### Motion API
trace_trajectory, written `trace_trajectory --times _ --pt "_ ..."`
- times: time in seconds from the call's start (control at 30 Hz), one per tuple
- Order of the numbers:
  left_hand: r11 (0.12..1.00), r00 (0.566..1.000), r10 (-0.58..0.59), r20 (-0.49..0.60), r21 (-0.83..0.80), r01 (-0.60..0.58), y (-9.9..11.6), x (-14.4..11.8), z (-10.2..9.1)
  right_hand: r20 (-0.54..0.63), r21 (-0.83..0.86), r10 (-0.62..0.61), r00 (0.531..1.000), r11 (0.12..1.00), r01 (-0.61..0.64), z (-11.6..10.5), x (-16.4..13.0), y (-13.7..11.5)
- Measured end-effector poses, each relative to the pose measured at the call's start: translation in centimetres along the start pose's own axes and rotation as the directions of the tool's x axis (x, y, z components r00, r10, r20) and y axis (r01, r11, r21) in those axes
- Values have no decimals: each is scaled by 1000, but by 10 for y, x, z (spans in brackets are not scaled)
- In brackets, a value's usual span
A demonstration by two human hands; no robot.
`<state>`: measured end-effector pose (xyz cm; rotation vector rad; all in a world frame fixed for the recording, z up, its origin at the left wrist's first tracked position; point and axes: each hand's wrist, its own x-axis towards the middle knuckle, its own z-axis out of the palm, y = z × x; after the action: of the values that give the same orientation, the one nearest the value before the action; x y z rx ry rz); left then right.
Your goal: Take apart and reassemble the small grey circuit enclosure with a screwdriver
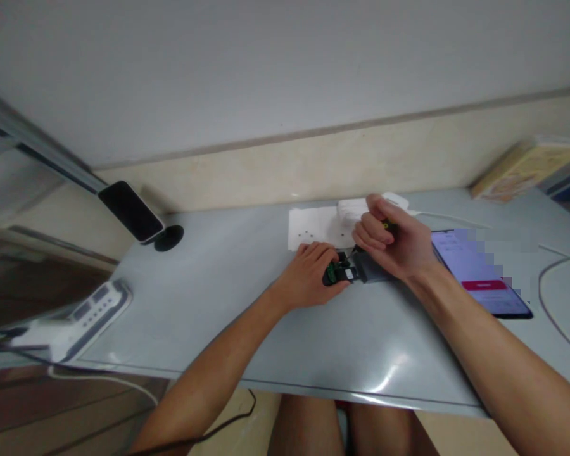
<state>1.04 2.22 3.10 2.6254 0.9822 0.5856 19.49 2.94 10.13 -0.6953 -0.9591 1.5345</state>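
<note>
Head view takes in a pale grey counter (247,316), and everything below is placed from the small opened device (349,272) lying near its middle. Well off to the device's right lies a lit phone (475,272) face up, part of its screen blurred out. Just behind the device sits a sheet of white paper (311,228) with a few dark specks on it, too small to name. Far to the device's left a dark phone (130,211) leans on a round stand, and a white power strip (83,316) sits at the counter's left edge.

The left hand (308,275) presses down on the device's left end, fingers curled over it. The right hand (394,244) hovers just above the device's right end, closed in a fist round a thin tool (386,224) of which only a yellowish bit shows.

With a green circuit board bared, the device looks light, stiff and fragile; its outer casing edges seem the safest hold, away from board and wires.

Hidden: the tool's tip, the device's make, and most of the white object (356,208) behind the right hand.
</note>
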Motion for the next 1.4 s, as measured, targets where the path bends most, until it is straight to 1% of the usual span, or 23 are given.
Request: trace_trajectory --times 0.07,0.13,0.2,0.27,0.3,0.33,0.4,0.43,0.5,0.57,0.6,0.73,0.87,1.0,1.1,1.27,1.4 --pt "1000 1000 12 -1 4 -12 -1 0 0 1 -22 -16 1000 1000 16 -4 2 -2" --pt "1000 1000 20 0 5 -20 -2 -1 0 -20 -98 -68 997 993 66 -10 6 -3" --pt "1000 1000 18 0 4 -18 -3 -1 1 -66 -201 -157 985 969 141 -17 10 0" --pt "1000 1000 16 -2 1 -16 -3 -1 2 -134 -261 -218 967 949 178 -21 14 8" --pt "1000 1000 17 -3 -1 -17 -3 0 3 -162 -259 -218 962 950 171 -20 15 14" --pt "1000 1000 16 -6 -3 -16 -3 0 3 -175 -238 -189 966 960 145 -18 15 21" --pt "1000 1000 7 -4 -4 -7 -2 0 4 -134 -155 -49 990 987 28 -11 15 32" --pt "1000 1000 -1 -2 -4 1 -2 0 5 -147 -113 -52 988 993 36 -8 14 35" --pt "1000 1000 -15 1 -3 15 -1 0 5 -182 -95 -152 972 986 136 -3 14 35" --pt "1000 1000 -16 1 -9 16 -1 1 6 -223 -104 -234 946 971 215 -3 15 27" --pt "1000 1000 -16 -3 -14 16 -1 1 6 -232 -107 -239 943 970 219 -5 15 23" --pt "999 1000 -12 -17 -36 12 -1 1 5 -238 -76 -192 952 981 179 -16 17 14" --pt "1000 1000 2 -17 -25 -3 -2 0 4 -240 0 -122 963 992 126 -24 19 19" --pt "999 1000 8 -7 -33 -9 -2 0 3 -280 96 -34 959 993 63 -36 24 23" --pt "999 1000 14 3 -53 -14 -4 -1 1 -279 130 13 960 991 24 -47 28 22" --pt "998 1000 27 -6 -63 -27 -7 -2 -1 -276 140 61 959 990 -22 -60 32 18" --pt "997 999 31 -15 -69 -32 -7 -2 -3 -304 176 65 950 984 -11 -61 30 14"
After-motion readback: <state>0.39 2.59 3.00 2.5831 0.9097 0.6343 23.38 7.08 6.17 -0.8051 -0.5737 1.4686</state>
